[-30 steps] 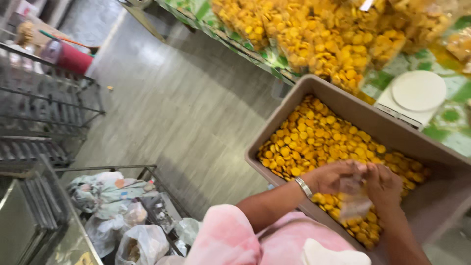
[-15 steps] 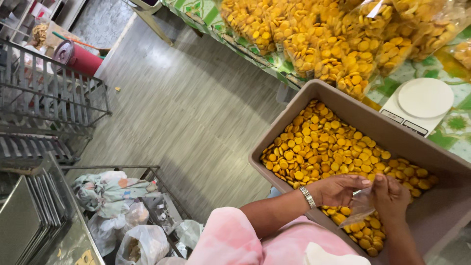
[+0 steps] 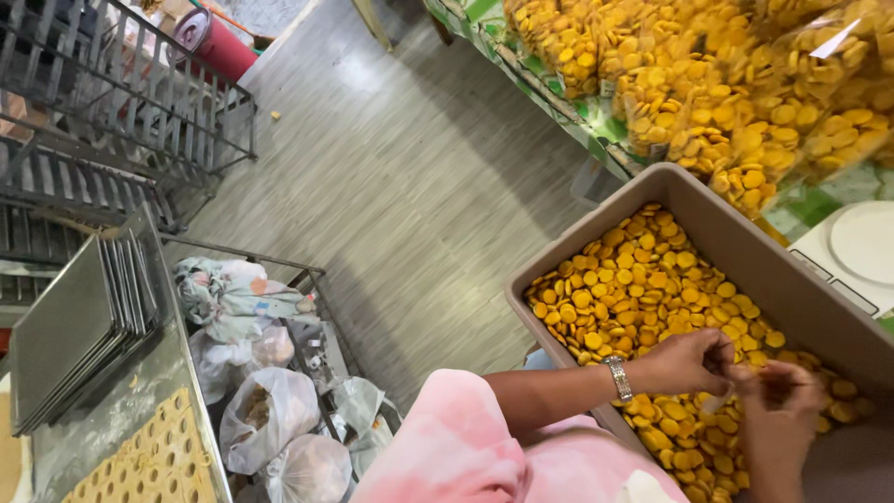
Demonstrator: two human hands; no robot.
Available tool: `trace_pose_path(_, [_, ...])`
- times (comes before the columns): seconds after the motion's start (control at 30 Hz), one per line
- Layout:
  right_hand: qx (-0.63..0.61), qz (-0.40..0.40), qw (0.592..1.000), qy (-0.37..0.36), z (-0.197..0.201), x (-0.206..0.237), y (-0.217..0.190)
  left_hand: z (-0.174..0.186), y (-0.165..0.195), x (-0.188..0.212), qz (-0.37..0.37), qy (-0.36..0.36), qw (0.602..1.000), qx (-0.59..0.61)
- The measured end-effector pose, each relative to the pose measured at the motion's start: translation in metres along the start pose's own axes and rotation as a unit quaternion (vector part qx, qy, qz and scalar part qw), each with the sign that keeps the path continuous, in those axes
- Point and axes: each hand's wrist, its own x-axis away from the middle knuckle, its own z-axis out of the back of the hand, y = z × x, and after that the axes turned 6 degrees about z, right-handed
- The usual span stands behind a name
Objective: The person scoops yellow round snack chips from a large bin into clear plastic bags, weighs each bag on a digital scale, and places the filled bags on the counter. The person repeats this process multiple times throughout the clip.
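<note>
One small clear bag, pinched between left hand and right hand, hung over one brown tub heaped with round yellow crackers.

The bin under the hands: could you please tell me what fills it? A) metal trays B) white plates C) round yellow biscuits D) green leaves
C: the bin holds a layer of round yellow biscuits, and both hands, left and right, meet just above them.
</note>
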Motion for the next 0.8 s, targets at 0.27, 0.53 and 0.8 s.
trace_pose_path(0.27, [-0.127,-0.099,0.985,-0.065,0.004,0.006,0.03,-0.002,-0.004,0.002,-0.112,0.082,0.975,-0.173])
trace_pose_path(0.53, [0.004,0.015,0.999,0.033,0.022,0.013,0.03,0.009,0.007,0.002,-0.144,0.122,0.931,-0.311])
trace_pose_path(0.8, [0.285,0.199,0.937,-0.018,0.024,-0.003,0.06,0.005,0.029,0.001,-0.046,0.088,0.937,-0.336])
